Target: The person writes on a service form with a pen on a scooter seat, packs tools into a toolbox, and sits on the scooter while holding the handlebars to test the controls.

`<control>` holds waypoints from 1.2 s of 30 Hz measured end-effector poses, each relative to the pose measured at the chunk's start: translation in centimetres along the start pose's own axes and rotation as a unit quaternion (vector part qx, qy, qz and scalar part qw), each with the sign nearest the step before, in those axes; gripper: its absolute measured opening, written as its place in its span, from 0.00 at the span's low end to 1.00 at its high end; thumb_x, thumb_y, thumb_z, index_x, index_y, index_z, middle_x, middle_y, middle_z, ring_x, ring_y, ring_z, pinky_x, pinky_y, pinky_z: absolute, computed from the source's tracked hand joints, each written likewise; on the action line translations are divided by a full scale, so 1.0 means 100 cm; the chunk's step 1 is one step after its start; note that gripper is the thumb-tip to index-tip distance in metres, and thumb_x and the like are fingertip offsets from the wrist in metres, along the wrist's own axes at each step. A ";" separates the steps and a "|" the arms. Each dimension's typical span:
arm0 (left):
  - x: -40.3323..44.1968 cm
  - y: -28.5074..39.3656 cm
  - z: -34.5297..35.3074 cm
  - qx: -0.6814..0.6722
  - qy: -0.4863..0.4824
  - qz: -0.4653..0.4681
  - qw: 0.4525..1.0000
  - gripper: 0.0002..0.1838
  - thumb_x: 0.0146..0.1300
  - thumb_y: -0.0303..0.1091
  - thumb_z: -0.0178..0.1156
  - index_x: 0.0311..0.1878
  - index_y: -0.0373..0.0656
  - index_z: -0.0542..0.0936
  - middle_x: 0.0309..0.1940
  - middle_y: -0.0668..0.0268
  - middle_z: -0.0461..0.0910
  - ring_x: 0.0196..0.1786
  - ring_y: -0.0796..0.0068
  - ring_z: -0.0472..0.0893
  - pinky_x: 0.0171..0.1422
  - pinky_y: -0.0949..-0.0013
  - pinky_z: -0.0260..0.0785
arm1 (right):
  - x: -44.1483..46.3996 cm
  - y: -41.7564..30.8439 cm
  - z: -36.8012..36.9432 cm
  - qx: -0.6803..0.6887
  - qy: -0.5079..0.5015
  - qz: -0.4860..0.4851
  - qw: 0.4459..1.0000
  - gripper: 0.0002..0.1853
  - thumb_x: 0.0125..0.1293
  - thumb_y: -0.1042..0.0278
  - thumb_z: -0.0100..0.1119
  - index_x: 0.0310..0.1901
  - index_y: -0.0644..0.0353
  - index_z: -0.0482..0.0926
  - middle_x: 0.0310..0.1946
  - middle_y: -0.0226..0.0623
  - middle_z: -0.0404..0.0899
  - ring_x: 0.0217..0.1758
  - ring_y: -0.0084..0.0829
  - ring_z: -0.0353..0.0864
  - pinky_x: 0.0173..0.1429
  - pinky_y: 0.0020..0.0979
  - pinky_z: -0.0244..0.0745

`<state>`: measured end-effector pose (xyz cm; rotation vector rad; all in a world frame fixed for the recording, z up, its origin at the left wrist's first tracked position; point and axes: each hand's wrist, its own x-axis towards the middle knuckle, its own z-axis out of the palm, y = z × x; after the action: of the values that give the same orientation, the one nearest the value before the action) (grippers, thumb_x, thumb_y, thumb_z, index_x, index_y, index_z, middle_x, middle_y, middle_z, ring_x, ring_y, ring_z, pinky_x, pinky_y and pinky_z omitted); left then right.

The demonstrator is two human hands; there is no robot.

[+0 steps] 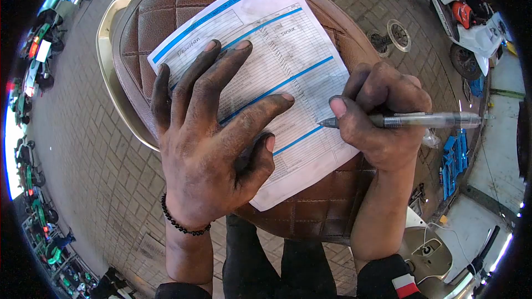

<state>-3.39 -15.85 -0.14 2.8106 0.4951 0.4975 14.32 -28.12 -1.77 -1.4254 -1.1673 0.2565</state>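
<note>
A printed form (pixel 318 77) with blue bands and ruled rows lies tilted on a brown quilted motorcycle seat (pixel 177 3). Handwriting and a column of small pen marks show on it. My left hand (pixel 208 127) rests flat on the sheet, fingers spread, with a beaded bracelet at the wrist. In my right hand (pixel 388 111) is a clear-barrelled pen (pixel 432 120), gripped between thumb and fingers. Its dark tip meets the paper at the lower end of the marks, near the lowest blue band. Both hands are smudged with dark grime.
Brick paving (pixel 83 133) surrounds the seat. Several parked motorbikes (pixel 36 177) line the left side. A white motorbike (pixel 471 33) stands at upper right. Near it are a round metal part (pixel 398 36), a blue tool tray (pixel 454 163) and beige body panels (pixel 429 249).
</note>
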 end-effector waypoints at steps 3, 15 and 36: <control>-0.001 -0.001 0.002 -0.006 0.010 -0.001 1.000 0.15 0.56 0.44 0.58 0.44 0.54 0.86 0.63 0.55 0.71 0.69 0.50 0.65 0.75 0.47 0.44 | -0.001 0.002 -0.003 -0.018 -0.027 0.000 0.999 0.18 0.41 0.81 0.69 0.17 0.59 0.64 0.13 0.29 0.63 0.16 0.24 0.67 0.21 0.27 0.60; -0.001 -0.004 0.004 -0.013 0.019 0.004 1.000 0.14 0.61 0.42 0.55 0.44 0.53 0.86 0.63 0.56 0.72 0.69 0.52 0.66 0.75 0.49 0.43 | 0.000 0.003 -0.005 -0.021 -0.032 -0.011 0.999 0.16 0.43 0.77 0.70 0.15 0.59 0.67 0.13 0.30 0.67 0.14 0.23 0.65 0.20 0.27 0.58; -0.002 -0.012 0.021 -0.078 0.061 -0.033 0.995 0.39 0.47 0.60 0.67 0.60 0.50 0.72 0.66 0.54 0.63 0.73 0.54 0.57 0.76 0.35 0.30 | -0.169 -0.039 -0.070 -0.666 0.021 0.085 0.740 0.28 0.52 0.70 0.68 0.54 0.59 0.66 0.55 0.51 0.69 0.56 0.52 0.71 0.58 0.43 0.68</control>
<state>-3.17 -15.21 -2.49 2.6166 0.5471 0.6661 9.69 -46.08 -4.55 -2.7624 -1.1713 -0.6626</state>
